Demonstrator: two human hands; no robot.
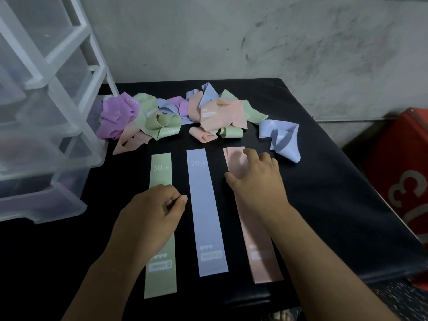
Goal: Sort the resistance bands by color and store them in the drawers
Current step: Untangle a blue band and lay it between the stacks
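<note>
Three bands lie flat side by side on the black table (324,181): a green band (161,172) marked 30 LB, a blue band (205,205) marked 20 LB and a pink band (259,246). My left hand (150,214) hovers over the green band with its fingers curled; nothing shows in its grasp. My right hand (257,181) rests with spread fingers on the pink band's far end. Behind them is a tangled pile of bands (176,114) in purple, green, pink and blue. A crumpled blue band (282,137) sits apart at the right.
A clear plastic drawer unit (41,117) stands at the left edge of the table, its drawers shut; purple shows faintly through the lower ones. A red bag (403,163) stands on the floor at the right. A grey wall is behind.
</note>
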